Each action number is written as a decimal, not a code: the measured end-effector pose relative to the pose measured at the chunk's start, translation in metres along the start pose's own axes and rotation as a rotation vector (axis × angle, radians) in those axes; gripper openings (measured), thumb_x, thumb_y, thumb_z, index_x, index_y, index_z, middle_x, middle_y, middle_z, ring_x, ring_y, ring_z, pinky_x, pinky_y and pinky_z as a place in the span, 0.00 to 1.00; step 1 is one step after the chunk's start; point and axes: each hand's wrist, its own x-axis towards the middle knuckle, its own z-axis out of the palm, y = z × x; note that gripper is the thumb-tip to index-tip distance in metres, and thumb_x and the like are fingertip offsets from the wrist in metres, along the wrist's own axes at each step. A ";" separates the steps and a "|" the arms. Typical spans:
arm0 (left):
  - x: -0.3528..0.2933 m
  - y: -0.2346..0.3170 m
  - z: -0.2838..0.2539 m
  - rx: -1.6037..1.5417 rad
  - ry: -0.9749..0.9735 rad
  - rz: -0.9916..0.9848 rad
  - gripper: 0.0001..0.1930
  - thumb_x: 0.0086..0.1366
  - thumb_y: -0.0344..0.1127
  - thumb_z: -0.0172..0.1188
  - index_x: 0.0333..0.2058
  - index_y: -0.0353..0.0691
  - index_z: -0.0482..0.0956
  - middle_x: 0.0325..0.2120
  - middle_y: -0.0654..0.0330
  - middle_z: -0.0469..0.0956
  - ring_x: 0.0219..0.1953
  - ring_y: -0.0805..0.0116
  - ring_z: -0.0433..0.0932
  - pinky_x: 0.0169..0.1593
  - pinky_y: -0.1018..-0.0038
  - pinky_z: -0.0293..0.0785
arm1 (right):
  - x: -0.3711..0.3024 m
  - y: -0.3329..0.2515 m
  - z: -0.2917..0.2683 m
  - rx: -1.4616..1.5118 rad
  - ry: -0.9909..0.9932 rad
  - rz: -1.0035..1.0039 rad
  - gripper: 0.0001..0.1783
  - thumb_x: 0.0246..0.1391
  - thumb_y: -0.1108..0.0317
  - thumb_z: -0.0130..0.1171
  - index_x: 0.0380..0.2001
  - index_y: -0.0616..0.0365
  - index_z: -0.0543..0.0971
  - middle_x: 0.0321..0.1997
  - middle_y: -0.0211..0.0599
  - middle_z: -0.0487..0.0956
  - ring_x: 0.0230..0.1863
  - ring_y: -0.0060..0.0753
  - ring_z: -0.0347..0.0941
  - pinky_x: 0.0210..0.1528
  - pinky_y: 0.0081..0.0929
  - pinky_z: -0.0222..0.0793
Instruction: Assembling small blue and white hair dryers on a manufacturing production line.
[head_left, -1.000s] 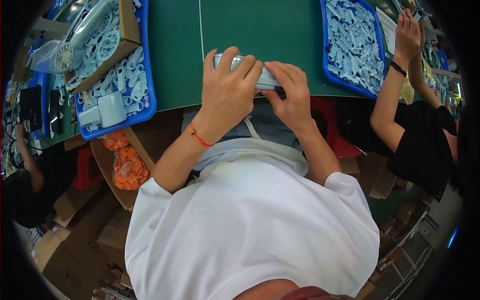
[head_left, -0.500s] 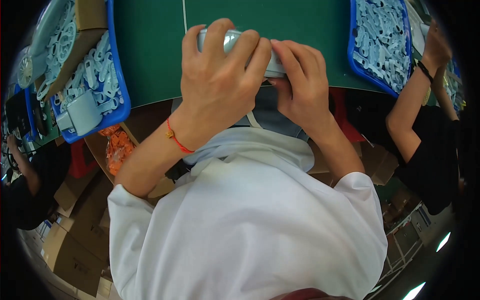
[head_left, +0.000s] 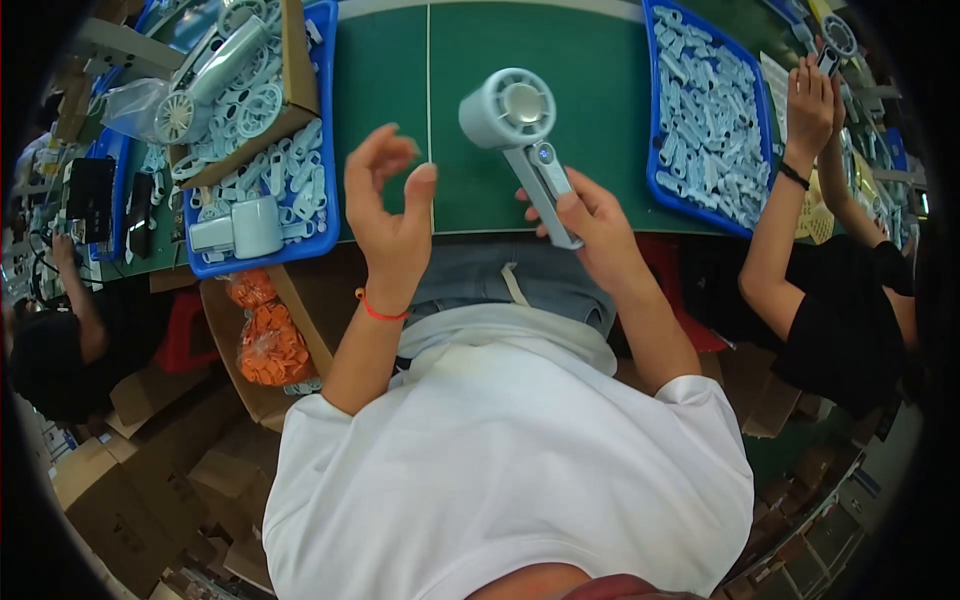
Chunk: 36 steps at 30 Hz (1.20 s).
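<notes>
A pale blue handheld fan (head_left: pixel 543 190) is in my right hand (head_left: pixel 603 228), whose fingers wrap round the lower part of its handle. The round fan head tilts up to the left over the green table, and a small light shows on the handle near the head. My left hand (head_left: pixel 388 215) is raised to the left of the fan, apart from it. Its fingers are bent and spread, with nothing between them, and the fingertips are slightly blurred.
On the left, a blue tray (head_left: pixel 330 150) holds pale plastic parts and a cardboard box (head_left: pixel 297 60). Another blue tray (head_left: pixel 655 150) of small parts lies right. Orange bagged pieces (head_left: pixel 272 340) sit in a carton below the table edge. Co-workers sit at both sides; the right one holds another fan (head_left: pixel 836 40).
Both hands were closed together round the pale object. My left hand has let go and moved left; my right hand now holds the fan upright by its handle. The view has shifted too.
</notes>
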 end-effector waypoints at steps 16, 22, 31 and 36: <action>-0.019 -0.024 -0.010 0.572 -0.312 0.448 0.10 0.46 0.29 0.61 0.30 0.43 0.76 0.27 0.62 0.73 0.32 0.64 0.72 0.37 0.69 0.65 | 0.309 -0.073 -0.032 0.079 0.460 -0.194 0.20 0.47 0.75 0.58 0.43 0.71 0.68 0.42 0.41 0.72 0.42 0.34 0.70 0.49 0.28 0.67; -0.013 0.018 -0.089 0.620 -0.042 0.676 0.12 0.45 0.20 0.58 0.32 0.36 0.77 0.25 0.57 0.73 0.30 0.59 0.72 0.37 0.67 0.68 | 0.182 0.004 0.036 -0.519 -0.011 -0.330 0.12 0.51 0.75 0.50 0.40 0.64 0.75 0.42 0.34 0.74 0.46 0.26 0.69 0.50 0.20 0.62; 0.064 0.038 -0.219 1.496 -0.578 0.084 0.24 0.35 0.22 0.61 0.38 0.44 0.75 0.45 0.60 0.69 0.53 0.53 0.61 0.57 0.58 0.53 | 0.076 0.011 0.039 -0.801 -0.346 -0.447 0.10 0.47 0.79 0.51 0.33 0.58 0.78 0.36 0.37 0.76 0.35 0.33 0.72 0.37 0.24 0.68; 0.074 0.065 -0.213 1.044 -0.421 0.034 0.21 0.37 0.25 0.64 0.36 0.38 0.75 0.42 0.55 0.71 0.45 0.58 0.70 0.49 0.68 0.66 | 0.062 0.014 0.037 -0.689 -0.260 -0.421 0.10 0.49 0.79 0.50 0.34 0.59 0.78 0.34 0.35 0.77 0.34 0.29 0.73 0.36 0.22 0.68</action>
